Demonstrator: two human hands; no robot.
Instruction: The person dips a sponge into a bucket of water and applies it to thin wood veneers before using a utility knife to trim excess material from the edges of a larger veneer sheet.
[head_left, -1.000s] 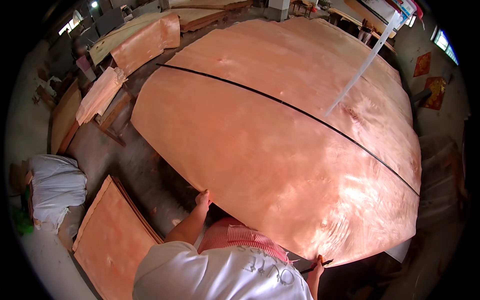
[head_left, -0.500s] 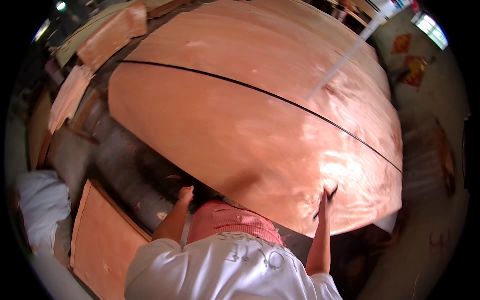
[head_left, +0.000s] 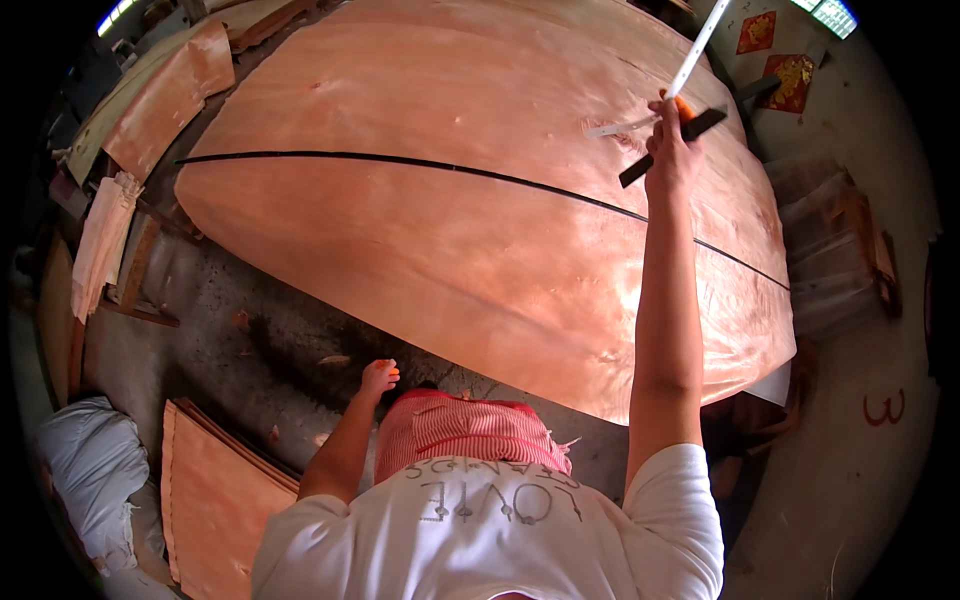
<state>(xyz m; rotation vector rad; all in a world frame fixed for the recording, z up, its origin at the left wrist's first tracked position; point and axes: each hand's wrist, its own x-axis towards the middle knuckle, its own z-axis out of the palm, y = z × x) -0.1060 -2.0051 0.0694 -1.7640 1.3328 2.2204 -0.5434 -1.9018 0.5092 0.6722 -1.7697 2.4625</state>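
Observation:
My right hand [head_left: 672, 150] reaches far out over a large stack of thin reddish wood veneer [head_left: 430, 240]. Its fingers close round a dark bar-shaped tool [head_left: 705, 125], which sticks out on both sides of the hand. An orange piece [head_left: 682, 106] shows at the fingertips; whether it belongs to the tool I cannot tell. Low beside the near edge of the veneer, my left hand [head_left: 378, 377] is curled, with orange at its fingers; what it holds, if anything, cannot be made out. Across the veneer runs a long thin black strip [head_left: 400, 160].
A white rod [head_left: 697, 50] slants down from above to my right hand. Narrower veneer pieces [head_left: 170, 100] lie at the far left. More sheets [head_left: 215, 500] lean at the near left, beside a pale sack [head_left: 92, 470]. Plastic-wrapped material [head_left: 825, 240] stands by the right wall.
My right arm has stretched forward from the near right edge of the veneer to beyond the black strip, carrying the dark tool. My left hand stays low. The view has shifted.

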